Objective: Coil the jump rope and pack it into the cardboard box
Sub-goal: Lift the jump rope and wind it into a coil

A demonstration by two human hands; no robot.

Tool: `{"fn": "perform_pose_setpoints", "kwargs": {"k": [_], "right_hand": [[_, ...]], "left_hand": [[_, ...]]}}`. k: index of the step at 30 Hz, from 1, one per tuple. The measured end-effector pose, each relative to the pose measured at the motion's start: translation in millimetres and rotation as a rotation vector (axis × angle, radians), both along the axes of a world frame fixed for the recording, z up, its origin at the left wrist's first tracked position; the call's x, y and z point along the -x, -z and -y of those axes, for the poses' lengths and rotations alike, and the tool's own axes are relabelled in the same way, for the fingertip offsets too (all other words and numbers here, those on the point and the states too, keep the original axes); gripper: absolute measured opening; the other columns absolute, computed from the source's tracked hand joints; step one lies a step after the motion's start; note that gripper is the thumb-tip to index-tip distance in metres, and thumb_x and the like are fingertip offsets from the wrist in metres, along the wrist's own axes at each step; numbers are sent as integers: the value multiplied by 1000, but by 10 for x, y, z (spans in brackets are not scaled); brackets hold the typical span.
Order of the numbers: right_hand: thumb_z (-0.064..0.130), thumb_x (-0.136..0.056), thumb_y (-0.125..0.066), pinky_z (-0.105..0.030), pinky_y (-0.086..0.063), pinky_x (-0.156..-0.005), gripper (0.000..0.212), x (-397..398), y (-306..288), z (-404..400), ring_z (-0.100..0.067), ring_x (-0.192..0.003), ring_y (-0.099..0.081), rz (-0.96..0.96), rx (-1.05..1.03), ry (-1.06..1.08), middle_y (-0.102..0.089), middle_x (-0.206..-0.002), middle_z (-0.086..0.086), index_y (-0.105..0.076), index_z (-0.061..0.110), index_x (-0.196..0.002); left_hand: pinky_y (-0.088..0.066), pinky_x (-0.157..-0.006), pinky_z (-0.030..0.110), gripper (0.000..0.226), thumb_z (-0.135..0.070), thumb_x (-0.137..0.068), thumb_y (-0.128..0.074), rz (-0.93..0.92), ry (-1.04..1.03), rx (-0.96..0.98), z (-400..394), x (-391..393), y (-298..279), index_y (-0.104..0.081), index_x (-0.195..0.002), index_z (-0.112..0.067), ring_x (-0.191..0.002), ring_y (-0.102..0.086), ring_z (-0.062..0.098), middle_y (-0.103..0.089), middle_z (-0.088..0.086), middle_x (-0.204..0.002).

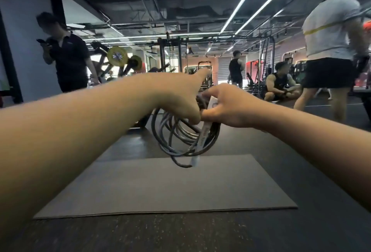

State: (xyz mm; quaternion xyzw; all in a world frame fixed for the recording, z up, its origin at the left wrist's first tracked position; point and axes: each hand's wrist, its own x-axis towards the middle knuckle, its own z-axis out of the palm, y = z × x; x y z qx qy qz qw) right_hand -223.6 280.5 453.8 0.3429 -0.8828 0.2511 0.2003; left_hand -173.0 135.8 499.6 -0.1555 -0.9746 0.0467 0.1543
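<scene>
Together two hands, left hand (pixel 176 99), right hand (pixel 230 107), one coiled jump rope (pixel 180 137)

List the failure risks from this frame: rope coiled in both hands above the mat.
1. The jump rope coil hangs loose and uneven below the left hand and right hand; loops could spring open or tangle.
2. One white handle dangles at the bottom and might snag.
3. No cardboard box is in view above the mat, so packing means carrying the unsecured coil.

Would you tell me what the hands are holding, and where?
Both hands, left and right, hold the coiled grey jump rope at the coil's top.
</scene>
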Motion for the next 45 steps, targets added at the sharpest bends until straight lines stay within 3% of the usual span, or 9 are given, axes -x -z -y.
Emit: {"fn": "perform_pose_setpoints", "kwargs": {"k": [9, 13, 15, 20, 24, 27, 35, 42, 45], "right_hand": [[24, -80, -79, -17, -36, -48, 51, -68, -49, -134, -1, -48, -43, 180, -12, -153, -51, -68, 3, -45, 22, -118], [24, -79, -78, -51, -53, -96, 91, -79, -74, -207, -34, -116, -64, 188, -71, -135, -59, -137, -25, -24, 34, -152], [23, -80, -78, -42, -49, -105, 115, -90, -95, -210, -31, -126, -59, 176, -135, -118, -50, -151, -20, 3, 29, -161], [15, -81, -79, -20, -52, -60, 130, -58, -115, -204, -4, -60, -67, 119, -175, -130, -70, -76, -1, 26, 29, -156], [6, -80, -79, -36, -60, -70, 135, -65, -91, -209, -13, -65, -70, 64, -99, -177, -66, -97, -7, 30, 37, -153], [-2, -76, -79, -20, -56, -62, 137, -72, -80, -214, 3, -54, -59, 39, -49, -226, -43, -101, 14, 26, 37, -154], [2, -76, -81, -4, -45, -56, 136, -50, -13, -237, 33, -55, -46, 10, -59, -233, -23, -126, 7, 22, 40, -155], [49, -58, -92, -18, -29, -108, 151, -38, 79, -155, -12, -140, -35, -49, -141, -246, -11, -169, -3, 24, 41, -154], [47, -58, -93, -9, -35, -101, 150, -66, 58, -163, 13, -112, -42, -64, -118, -281, -8, -170, 2, 21, 40, -156]], "left_hand": [[-62, -73, 42, 52, -1, -84, -73, 523, 224, -770, 263, 174, 297, -50, -129, -15, -72, -65, 28, -66, 13, -87], [-41, -60, 36, 42, -26, -77, -72, 804, 315, -1134, 214, 148, 458, -50, -110, -14, -44, -43, 16, -41, 0, -54], [-40, -58, 35, 42, -39, -84, -73, 749, 309, -1136, 166, 119, 489, -48, -107, -14, -42, -42, 11, -45, -4, -53], [-49, -48, 27, 54, -60, -84, -67, 375, 242, -1001, 106, 68, 574, -52, -119, -22, -46, -54, 11, -72, 7, -74], [-46, -53, 28, 52, -63, -80, -70, 254, 248, -988, 123, 123, 586, -58, -114, -25, -46, -55, 6, -68, -3, -70], [-44, -50, 30, 41, -57, -83, -70, 307, 288, -1056, 106, 136, 626, -66, -110, -26, -44, -47, 10, -58, -3, -65], [-38, -52, 31, 30, -34, -91, -69, 488, 361, -1076, 175, 105, 607, -64, -119, -24, -38, -34, 9, -48, -9, -45], [-40, -54, 29, 14, -33, -87, -75, 789, 257, -1009, 228, 163, 529, -73, -97, -23, -46, -33, 9, -52, -4, -59], [-38, -57, 29, 19, -37, -86, -73, 793, 304, -1104, 218, 151, 652, -67, -96, -21, -48, -31, 9, -46, -4, -57]]}}
